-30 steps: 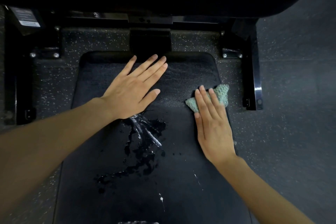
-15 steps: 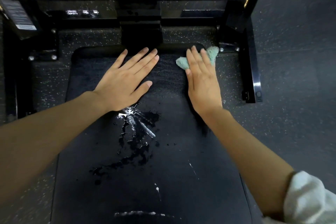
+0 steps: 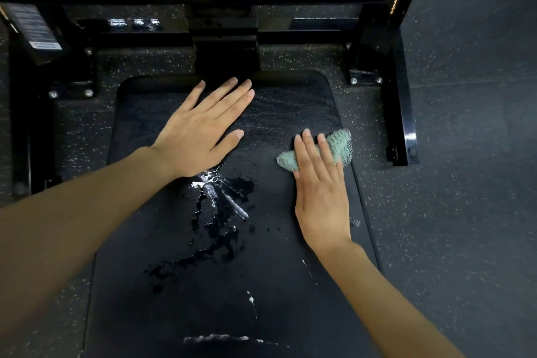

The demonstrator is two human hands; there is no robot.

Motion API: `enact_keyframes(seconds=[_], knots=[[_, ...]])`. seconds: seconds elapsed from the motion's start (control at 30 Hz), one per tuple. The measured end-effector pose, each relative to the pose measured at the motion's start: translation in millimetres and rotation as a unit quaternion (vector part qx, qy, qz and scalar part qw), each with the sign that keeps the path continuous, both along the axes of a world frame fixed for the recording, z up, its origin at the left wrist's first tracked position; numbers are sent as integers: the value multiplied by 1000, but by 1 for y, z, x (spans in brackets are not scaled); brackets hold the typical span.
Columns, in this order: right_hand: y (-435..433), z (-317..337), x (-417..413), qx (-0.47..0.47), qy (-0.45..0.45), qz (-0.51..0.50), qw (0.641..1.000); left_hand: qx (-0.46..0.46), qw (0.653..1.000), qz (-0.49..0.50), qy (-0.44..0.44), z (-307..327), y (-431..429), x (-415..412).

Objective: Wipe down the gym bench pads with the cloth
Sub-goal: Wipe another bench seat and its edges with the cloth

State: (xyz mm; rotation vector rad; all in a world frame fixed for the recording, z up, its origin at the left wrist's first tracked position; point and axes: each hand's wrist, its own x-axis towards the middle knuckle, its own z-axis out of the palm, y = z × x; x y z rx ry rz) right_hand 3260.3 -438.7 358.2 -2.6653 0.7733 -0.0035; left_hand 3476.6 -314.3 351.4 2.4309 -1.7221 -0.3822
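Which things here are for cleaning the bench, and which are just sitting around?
For the job:
- cloth, pressed flat by the right hand
- bench pad
- wet splash on the pad
- left hand, flat on the pad

Just around:
- black metal frame
- speckled floor
- label on the frame

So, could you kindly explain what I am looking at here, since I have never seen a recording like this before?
There is no machine: a person wears a camera on the head, so the one picture looks forward and down at their two bare hands. Below lies a black gym bench pad, with its black metal frame and speckled floor around it. The left hand rests flat on the pad near its far end. The right hand presses a small green cloth onto the pad near its right edge, fingers straight. A wet patch glistens mid-pad between the arms, not yet wiped.
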Motion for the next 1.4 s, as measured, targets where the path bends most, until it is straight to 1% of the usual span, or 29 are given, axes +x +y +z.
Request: enact_keyframes(seconds=[0.2,0.3,0.43,0.53,0.63,0.7,0.77,0.83,0.93,1.0,1.07,1.13,1.2,1.27,1.4], knots=[[-33,-5,55,19,-9,-1,1000,-6,1000,1,-7,-2,0,1],[-39,-6,65,20,-12,-11,1000,-6,1000,-1,-6,-3,0,1],[-31,-4,55,22,-25,-18,999,-6,1000,-8,-5,-3,1,1],[-14,2,31,23,-18,-14,999,-6,1000,-26,1,-1,2,4],[-9,6,-1,1,7,21,1000,-7,998,-65,24,0,7,12],[-16,6,-14,-6,17,24,1000,0,993,-105,46,1,12,24],[-17,6,-13,2,3,-17,1000,9,987,-151,49,3,16,39],[-7,4,-2,4,-21,-90,996,17,981,-189,35,3,19,53],[19,2,23,15,-46,-208,977,16,974,-225,14,1,19,63],[42,0,39,23,-46,-245,968,8,971,-237,9,0,19,65],[68,-1,56,5,-39,-236,971,4,970,-242,8,-1,19,66],[97,0,73,-12,-9,-224,975,5,968,-252,15,-1,18,69],[126,2,88,-11,9,-190,982,9,964,-265,31,0,16,72],[151,3,97,-13,5,-147,989,10,960,-275,43,0,16,75],[150,5,87,-31,8,-62,998,12,959,-281,34,2,16,77]])
